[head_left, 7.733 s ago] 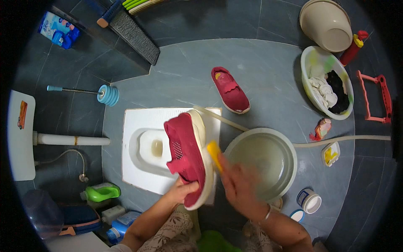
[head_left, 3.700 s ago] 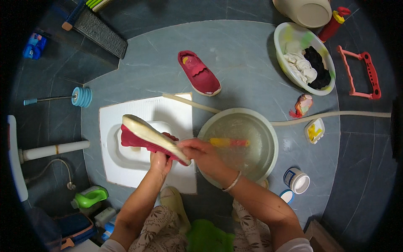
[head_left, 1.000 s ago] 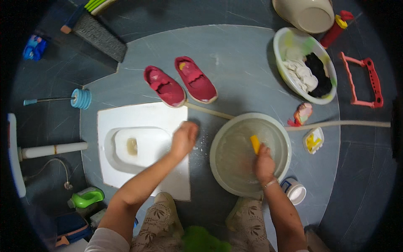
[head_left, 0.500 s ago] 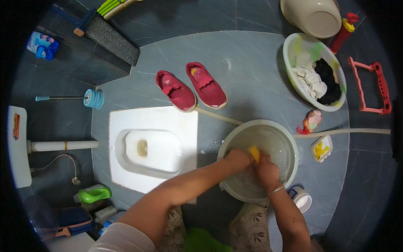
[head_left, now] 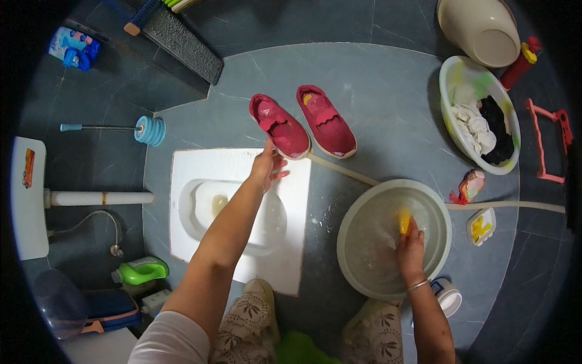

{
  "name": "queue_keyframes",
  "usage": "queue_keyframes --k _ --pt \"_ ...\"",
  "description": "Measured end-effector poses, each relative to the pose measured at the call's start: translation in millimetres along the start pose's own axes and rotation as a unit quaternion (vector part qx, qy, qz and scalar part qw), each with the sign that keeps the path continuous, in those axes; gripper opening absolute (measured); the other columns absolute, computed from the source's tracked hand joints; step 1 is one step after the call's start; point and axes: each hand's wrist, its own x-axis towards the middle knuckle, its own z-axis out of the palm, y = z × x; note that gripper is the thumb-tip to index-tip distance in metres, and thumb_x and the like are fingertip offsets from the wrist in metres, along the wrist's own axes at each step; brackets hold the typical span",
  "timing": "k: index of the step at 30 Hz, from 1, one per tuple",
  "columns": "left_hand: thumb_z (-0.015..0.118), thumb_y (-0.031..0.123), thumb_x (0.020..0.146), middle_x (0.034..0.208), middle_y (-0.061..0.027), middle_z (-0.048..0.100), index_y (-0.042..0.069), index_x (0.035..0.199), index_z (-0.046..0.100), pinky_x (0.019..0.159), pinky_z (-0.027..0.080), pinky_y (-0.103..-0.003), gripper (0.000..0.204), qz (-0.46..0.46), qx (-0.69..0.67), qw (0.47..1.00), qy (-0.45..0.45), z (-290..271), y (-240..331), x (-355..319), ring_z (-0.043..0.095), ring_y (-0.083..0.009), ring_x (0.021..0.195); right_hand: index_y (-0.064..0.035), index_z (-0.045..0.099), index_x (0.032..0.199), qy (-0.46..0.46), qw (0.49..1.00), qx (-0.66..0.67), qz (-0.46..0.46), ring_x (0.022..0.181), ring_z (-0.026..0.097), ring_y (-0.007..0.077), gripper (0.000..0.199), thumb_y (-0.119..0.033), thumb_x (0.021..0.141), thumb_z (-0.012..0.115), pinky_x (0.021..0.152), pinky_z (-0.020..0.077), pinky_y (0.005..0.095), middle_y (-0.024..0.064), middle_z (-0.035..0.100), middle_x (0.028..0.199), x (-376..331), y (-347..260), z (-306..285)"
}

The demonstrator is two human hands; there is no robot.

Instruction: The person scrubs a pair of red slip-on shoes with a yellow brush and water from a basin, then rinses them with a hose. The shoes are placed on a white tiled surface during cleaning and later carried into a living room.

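Now left hand reaching, fingers spread and holding nothing, tips at heel of nearer red shoe lying on grey floor beside its pair, just past white squat pan. Right hand closed round yellow brush in water basin. Shoe likely light, soft fabric upper, probably wet and slippery; heel rim or stiffer sole edge best hold.

White squat pan below me. Green bottle near its left corner. Blue plunger beyond. My laundry tub far right, cream bucket above it.
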Motion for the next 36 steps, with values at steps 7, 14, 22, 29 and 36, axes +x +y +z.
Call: queue_keyframes --k 7,14,22,29,36 --pt "0.050 0.019 0.091 0.108 -0.0129 0.061 0.002 0.118 0.049 0.074 0.057 -0.037 0.033 -0.022 -0.151 0.988 -0.019 18.9 10.0 -3.8 0.064 -0.0256 0.090 -0.0092 0.032 0.139 -0.074 0.997 -0.017 -0.015 0.077 0.059 0.0391 0.056 -0.008 0.085 0.049 0.066 0.0522 0.0442 0.0210 0.053 0.102 -7.2 -16.4 8.6" --pt "0.060 0.012 0.085 0.109 -0.0124 0.062 0.002 0.114 0.052 0.080 0.055 -0.033 0.032 0.017 -0.336 0.939 -0.075 -6.3 5.7 -135.5 0.064 -0.0232 0.093 -0.0121 0.033 0.140 -0.082 0.993 -0.034 0.073 0.069 0.061 0.0353 0.058 -0.006 0.085 0.051 0.061 0.0522 0.0424 0.0194 0.055 0.094 -2.4 -8.3 -3.2" --pt "0.067 0.013 0.083 0.109 -0.0095 0.062 0.008 0.113 0.054 0.082 0.055 -0.033 0.034 0.027 -0.429 0.901 0.064 -25.8 -39.4 -196.4 0.062 -0.0228 0.096 -0.0110 0.036 0.140 -0.037 0.967 0.199 -0.157 0.078 0.057 0.0356 0.055 -0.008 0.087 0.052 0.068 0.0491 0.0412 0.0197 0.054 0.097 -43.0 -171.7 -21.9" --pt "0.062 0.019 0.088 0.106 -0.0095 0.062 0.007 0.114 0.053 0.086 0.053 -0.036 0.030 -0.089 -0.453 0.887 0.012 -13.7 -62.1 -200.7 0.062 -0.0242 0.097 -0.0122 0.031 0.141 -0.057 0.955 0.065 -0.283 0.068 0.054 0.0279 0.064 -0.007 0.083 0.056 0.051 0.0466 0.0362 0.0126 0.047 0.086 -33.6 -200.5 -9.0" --pt "0.060 0.013 0.088 0.109 -0.0091 0.062 0.007 0.114 0.053 0.086 0.053 -0.038 0.027 -0.075 -0.398 0.914 0.004 -9.6 -67.0 -208.3 0.061 -0.0235 0.099 -0.0138 0.034 0.140 -0.008 0.972 0.149 -0.182 0.061 0.056 0.0273 0.058 -0.013 0.086 0.054 0.048 0.0471 0.0364 0.0167 0.049 0.086 -35.6 -168.8 -14.5"
